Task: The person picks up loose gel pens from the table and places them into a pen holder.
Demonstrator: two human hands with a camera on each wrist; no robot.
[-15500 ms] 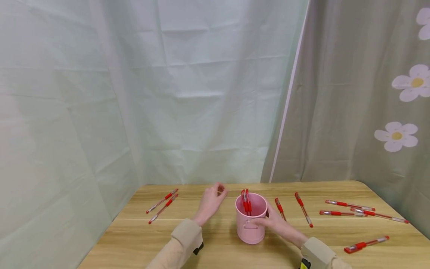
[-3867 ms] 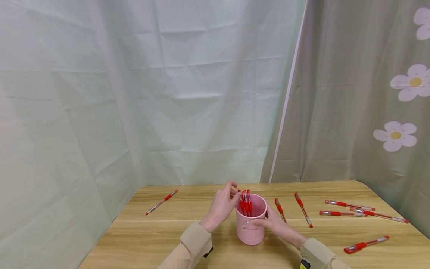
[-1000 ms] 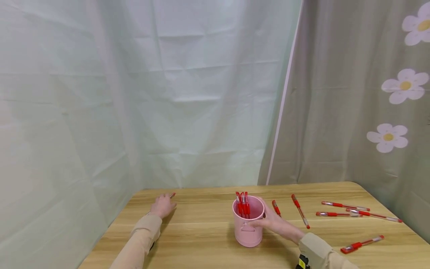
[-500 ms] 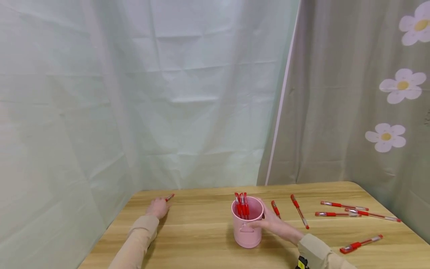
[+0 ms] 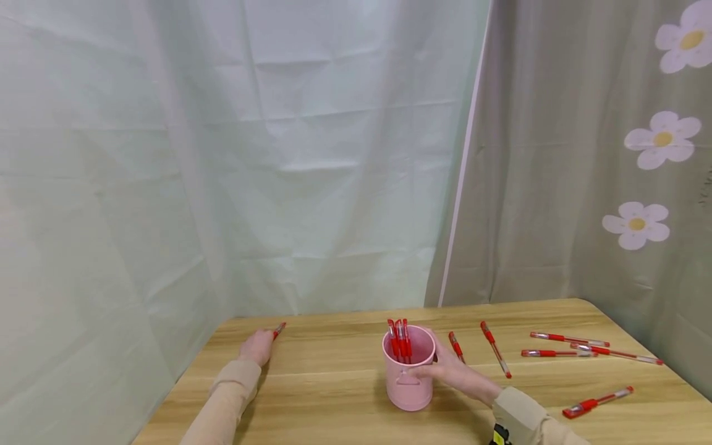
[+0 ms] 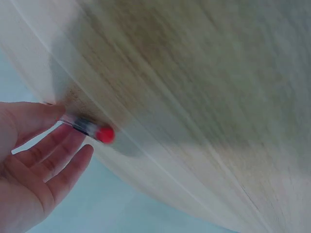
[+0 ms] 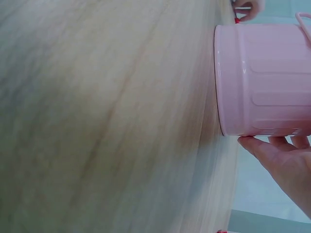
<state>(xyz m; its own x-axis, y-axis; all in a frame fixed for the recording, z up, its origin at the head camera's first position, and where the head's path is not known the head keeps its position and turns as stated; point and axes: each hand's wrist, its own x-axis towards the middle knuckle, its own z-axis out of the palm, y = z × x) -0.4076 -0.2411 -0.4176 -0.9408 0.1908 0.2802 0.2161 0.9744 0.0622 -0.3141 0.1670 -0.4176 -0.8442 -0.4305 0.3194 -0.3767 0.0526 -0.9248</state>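
At the far left of the table in the head view, my left hand (image 5: 257,348) pinches a red gel pen (image 5: 280,329) whose red end sticks out past the fingers. The left wrist view shows this pen (image 6: 87,127) between thumb and fingertips, low over the wood or touching it; I cannot tell which. My right hand (image 5: 449,369) grips the right side of a pink metal bucket (image 5: 408,388), thumb in front near its small handle, the other fingers largely hidden behind. Several red pens (image 5: 398,340) stand upright inside, leaning on the left of the rim.
Right of the bucket, a short red pen (image 5: 456,346) lies partly hidden behind the right hand, and a slanted pen (image 5: 495,348) lies beyond. Several pens (image 5: 562,353) cluster at the far right, with another pen (image 5: 597,402) nearer. Curtains (image 5: 334,185) stand behind the wooden table (image 5: 322,402).
Two pens lay at the left earlier; one has since joined the pens in the bucket. The left hand reached the other and now pinches it, drawn slightly nearer. The right hand keeps its hold.
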